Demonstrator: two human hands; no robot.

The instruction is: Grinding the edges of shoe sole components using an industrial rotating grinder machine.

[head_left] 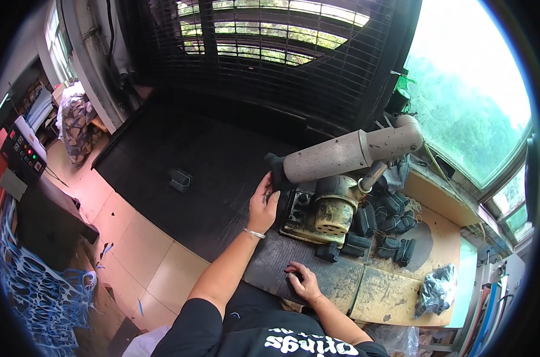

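My left hand (263, 205) reaches up and is closed on a black padded piece (275, 169) at the near end of a grey cylindrical machine arm (326, 156). The piece covers that end; its far side is hidden. My right hand (307, 284) is low over the worktable (326, 271), its fingers loosely bent and apart, with nothing visible in them. Between the hands and the stack stands a dirty cream motor housing (334, 214) on a dark base. Several black padded pieces with pale stitching (395, 217) lie to its right.
A lone black piece (179, 179) lies on the wide black surface (204, 208) ahead, below a dark metal grille (282, 65). At the table's right are a plastic bag (435, 290) with dark contents and a window (466, 101). A control box with lit buttons (29, 152) stands far left.
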